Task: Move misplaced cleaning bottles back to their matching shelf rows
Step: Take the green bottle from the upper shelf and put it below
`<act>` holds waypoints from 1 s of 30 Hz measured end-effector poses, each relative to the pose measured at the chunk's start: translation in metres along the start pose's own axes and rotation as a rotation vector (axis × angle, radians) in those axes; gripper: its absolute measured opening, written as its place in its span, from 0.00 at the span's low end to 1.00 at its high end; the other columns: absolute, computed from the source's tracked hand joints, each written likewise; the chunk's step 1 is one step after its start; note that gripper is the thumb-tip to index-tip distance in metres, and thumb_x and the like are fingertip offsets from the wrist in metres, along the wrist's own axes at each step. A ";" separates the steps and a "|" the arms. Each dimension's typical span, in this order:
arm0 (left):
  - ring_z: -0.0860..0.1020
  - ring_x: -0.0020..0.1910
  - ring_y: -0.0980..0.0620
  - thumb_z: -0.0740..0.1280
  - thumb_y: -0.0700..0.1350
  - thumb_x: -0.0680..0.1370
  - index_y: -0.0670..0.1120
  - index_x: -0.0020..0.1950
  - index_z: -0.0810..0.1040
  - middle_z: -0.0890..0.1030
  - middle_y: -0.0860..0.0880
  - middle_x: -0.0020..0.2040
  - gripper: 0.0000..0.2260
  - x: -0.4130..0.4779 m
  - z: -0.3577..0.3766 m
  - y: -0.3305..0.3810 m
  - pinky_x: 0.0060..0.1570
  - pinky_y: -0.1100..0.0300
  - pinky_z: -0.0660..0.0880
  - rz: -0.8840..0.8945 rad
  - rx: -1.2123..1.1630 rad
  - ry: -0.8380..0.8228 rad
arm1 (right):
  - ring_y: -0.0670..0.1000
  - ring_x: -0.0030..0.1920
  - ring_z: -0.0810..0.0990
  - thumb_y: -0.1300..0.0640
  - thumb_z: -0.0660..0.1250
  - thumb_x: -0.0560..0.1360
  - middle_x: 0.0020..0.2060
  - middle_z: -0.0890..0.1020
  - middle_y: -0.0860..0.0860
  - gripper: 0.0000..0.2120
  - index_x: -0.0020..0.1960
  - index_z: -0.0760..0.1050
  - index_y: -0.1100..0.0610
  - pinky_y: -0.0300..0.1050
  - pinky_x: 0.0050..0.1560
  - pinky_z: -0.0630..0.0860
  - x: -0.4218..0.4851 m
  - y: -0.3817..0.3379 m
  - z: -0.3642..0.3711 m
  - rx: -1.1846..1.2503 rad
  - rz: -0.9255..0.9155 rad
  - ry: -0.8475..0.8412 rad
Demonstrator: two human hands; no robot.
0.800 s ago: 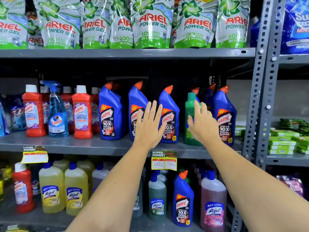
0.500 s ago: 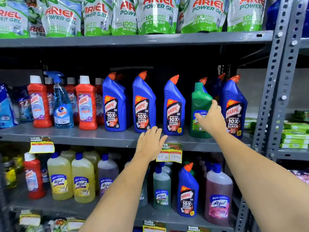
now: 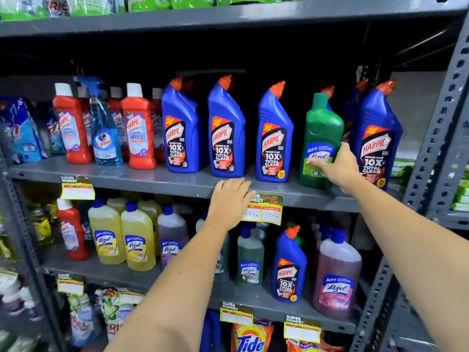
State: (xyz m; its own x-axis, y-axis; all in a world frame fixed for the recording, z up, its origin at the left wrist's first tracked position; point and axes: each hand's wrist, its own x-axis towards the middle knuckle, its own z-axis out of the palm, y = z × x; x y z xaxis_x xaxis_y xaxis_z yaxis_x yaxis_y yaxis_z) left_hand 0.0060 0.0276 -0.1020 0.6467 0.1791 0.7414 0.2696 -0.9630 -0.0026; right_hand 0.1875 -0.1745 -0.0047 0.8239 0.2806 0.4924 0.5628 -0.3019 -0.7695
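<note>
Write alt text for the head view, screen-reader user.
A person's right hand wraps around a green Lizol bottle standing among blue Harpic bottles on the middle shelf, while the left hand rests on that shelf's front edge. The shelf below holds Lizol bottles and one blue Harpic bottle.

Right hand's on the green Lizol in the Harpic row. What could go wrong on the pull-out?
1. The green Lizol bottle stands tight between blue Harpic bottles; the right-hand Harpic bottle sits right beside the right hand and could be knocked over.
2. The hand wraps only the bottle's lower side, so the grip looks partial; the bottle may tip or slip.
3. The left hand rests on the shelf edge, not supporting anything.
</note>
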 end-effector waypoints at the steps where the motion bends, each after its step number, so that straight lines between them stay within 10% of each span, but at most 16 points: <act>1: 0.76 0.59 0.46 0.48 0.56 0.81 0.44 0.63 0.77 0.80 0.47 0.59 0.25 -0.001 -0.001 0.002 0.60 0.50 0.67 -0.005 0.004 -0.001 | 0.59 0.58 0.78 0.52 0.78 0.68 0.59 0.79 0.57 0.30 0.62 0.67 0.61 0.54 0.59 0.74 -0.003 0.002 -0.001 0.023 -0.040 0.013; 9: 0.51 0.78 0.45 0.51 0.57 0.82 0.42 0.79 0.57 0.54 0.43 0.79 0.29 -0.107 0.014 -0.013 0.75 0.42 0.47 -0.086 0.110 -0.039 | 0.53 0.66 0.75 0.48 0.75 0.68 0.66 0.75 0.56 0.34 0.68 0.64 0.56 0.55 0.71 0.67 -0.063 0.029 -0.019 0.381 -0.323 0.119; 20: 0.55 0.76 0.51 0.49 0.59 0.81 0.47 0.73 0.70 0.66 0.48 0.76 0.28 -0.252 0.118 -0.049 0.70 0.45 0.62 -0.028 0.112 -0.816 | 0.42 0.54 0.82 0.52 0.80 0.65 0.51 0.83 0.39 0.27 0.57 0.70 0.38 0.38 0.56 0.77 -0.214 0.080 0.066 0.375 -0.159 -0.169; 24: 0.40 0.78 0.51 0.45 0.58 0.84 0.48 0.81 0.47 0.44 0.51 0.80 0.27 -0.249 0.138 -0.066 0.74 0.47 0.39 0.098 0.086 -0.882 | 0.42 0.53 0.82 0.63 0.77 0.68 0.51 0.82 0.42 0.26 0.57 0.69 0.44 0.39 0.55 0.78 -0.233 0.113 0.129 0.278 -0.028 -0.282; 30: 0.41 0.78 0.53 0.30 0.67 0.76 0.50 0.80 0.47 0.41 0.54 0.79 0.38 -0.261 0.160 -0.075 0.73 0.50 0.36 0.116 -0.069 -0.912 | 0.30 0.53 0.76 0.61 0.76 0.70 0.53 0.78 0.44 0.28 0.65 0.67 0.56 0.27 0.54 0.71 -0.236 0.148 0.194 0.121 0.079 -0.413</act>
State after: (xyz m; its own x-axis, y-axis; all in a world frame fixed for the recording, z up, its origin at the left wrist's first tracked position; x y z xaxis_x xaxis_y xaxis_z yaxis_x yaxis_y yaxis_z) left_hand -0.0690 0.0849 -0.4029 0.9868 0.1424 -0.0775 0.1442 -0.9894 0.0181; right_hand 0.0633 -0.1085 -0.3137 0.7539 0.6096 0.2450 0.4670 -0.2348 -0.8525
